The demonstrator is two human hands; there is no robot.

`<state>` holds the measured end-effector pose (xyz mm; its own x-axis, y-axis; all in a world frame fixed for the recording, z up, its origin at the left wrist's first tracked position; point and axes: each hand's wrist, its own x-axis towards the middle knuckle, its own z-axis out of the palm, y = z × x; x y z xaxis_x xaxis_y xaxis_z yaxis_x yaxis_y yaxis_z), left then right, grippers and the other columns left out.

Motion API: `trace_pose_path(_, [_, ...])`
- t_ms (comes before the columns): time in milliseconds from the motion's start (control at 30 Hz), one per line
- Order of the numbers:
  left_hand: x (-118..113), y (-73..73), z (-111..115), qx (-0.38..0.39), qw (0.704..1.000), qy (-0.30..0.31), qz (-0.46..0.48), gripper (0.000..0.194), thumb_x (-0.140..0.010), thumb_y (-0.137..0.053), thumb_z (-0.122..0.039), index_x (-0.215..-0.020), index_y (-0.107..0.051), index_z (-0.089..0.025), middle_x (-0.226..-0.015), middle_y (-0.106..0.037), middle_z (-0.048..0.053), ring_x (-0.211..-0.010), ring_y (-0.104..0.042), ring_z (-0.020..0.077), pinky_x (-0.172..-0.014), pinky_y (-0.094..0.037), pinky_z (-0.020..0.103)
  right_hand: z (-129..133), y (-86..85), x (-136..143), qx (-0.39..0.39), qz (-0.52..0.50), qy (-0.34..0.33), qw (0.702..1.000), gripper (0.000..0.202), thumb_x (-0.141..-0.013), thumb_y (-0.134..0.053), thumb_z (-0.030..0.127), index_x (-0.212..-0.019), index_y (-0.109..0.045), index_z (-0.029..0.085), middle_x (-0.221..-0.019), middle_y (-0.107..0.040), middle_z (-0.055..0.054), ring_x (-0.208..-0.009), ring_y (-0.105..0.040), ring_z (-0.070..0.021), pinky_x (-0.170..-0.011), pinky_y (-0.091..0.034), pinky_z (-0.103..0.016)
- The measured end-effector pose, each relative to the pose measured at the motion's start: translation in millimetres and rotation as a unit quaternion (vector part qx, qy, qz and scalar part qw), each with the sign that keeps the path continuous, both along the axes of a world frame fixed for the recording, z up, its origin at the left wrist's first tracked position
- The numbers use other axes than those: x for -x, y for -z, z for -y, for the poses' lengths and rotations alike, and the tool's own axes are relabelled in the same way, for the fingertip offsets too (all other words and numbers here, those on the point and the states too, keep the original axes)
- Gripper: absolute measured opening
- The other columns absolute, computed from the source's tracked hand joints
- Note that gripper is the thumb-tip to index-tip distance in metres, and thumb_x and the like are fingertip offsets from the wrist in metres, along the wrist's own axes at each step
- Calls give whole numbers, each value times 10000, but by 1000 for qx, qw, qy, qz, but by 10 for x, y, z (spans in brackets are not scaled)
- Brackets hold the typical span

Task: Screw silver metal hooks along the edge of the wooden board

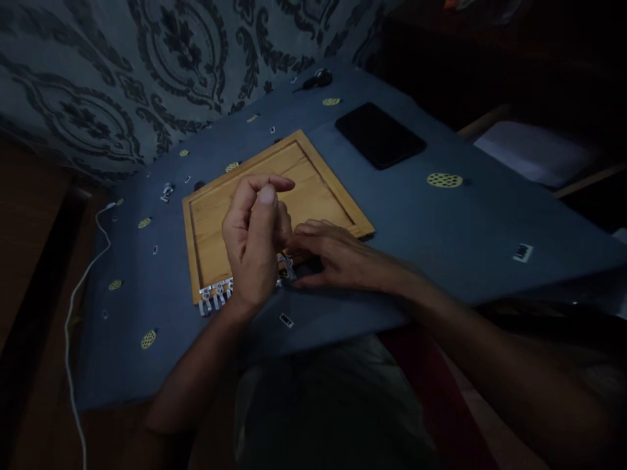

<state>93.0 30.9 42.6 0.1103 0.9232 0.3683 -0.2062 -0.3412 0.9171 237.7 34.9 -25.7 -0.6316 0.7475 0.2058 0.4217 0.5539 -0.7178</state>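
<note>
A framed wooden board (313,192) is laid on the table (406,222), its long axis slanted from near left to far right, metal fittings (206,303) lined along its near edge. The left hand (257,238) is raised, fingers curled; the right hand (337,256) is held low, fingers pointed left. Whether anything is gripped cannot be told in the dimness.

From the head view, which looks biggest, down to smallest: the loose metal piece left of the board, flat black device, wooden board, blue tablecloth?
Largest to smallest:
Blue tablecloth
Wooden board
Flat black device
Loose metal piece
</note>
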Motion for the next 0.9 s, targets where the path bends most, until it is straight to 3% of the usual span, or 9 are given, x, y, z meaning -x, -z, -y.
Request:
trace_pose_path(333, [52, -22, -21, 33, 998, 49, -3, 55, -955, -623, -245, -921, -651, -213, -470, -347, -92, -400, -278, 93, -420, -240, 231, -4, -2, 4, 15, -12, -6, 1000, 339, -866, -784, 429, -1075, -652, 197, -1058, -647, -49, -956, -577, -230, -890, -428, -394])
trace_pose_path(467, [75, 5, -53, 3, 997, 70, -7, 119, -960, -669, -331, -934, -657, -215, -473, -358, -89, -398, -283, 90, -407, -241, 235, -4, 5, 2, 9, -13, -8, 1000, 319, -876, -771, 430, -1057, -649, 198, -1039, -646, -45, -937, -579, -225, -884, -429, -396])
trace_pose_path(567, [101, -100, -21, -10, 999, 34, 5, 175, -956, -695, -377, -905, -666, -212, -484, -325, -80, -403, -244, 83, -414, -211, 248, -6, 20, -1, -8, -16, 0, 1000, 315, -852, -800, 422, -1011, -646, 198, -997, -647, -43, -930, -582, -228, -871, -429, -389])
trace_pose_path(733, [207, -416, 129, -35, 998, -45, 10, 113, -934, -694, -253, -828, -677, -218, -493, -281, -76, -408, -186, 81, -417, -188, 256, -7, 11, -11, -17, -5, -6, 1000, 363, -846, -820, 427, -1074, -661, 192, -1046, -653, -63, -998, -595, -244, -888, -435, -379])
trace_pose_path(900, [324, -440, 290, 4, 999, -43, -6, 142, -938, -711, -314, -845, -687, -210, -480, -319, -78, -401, -204, 72, -412, -209, 242, -15, 29, -7, -21, 4, -9, 1000, 377, -848, -819, 433, -1095, -680, 184, -1070, -662, -73, -1028, -601, -256, -899, -433, -381])
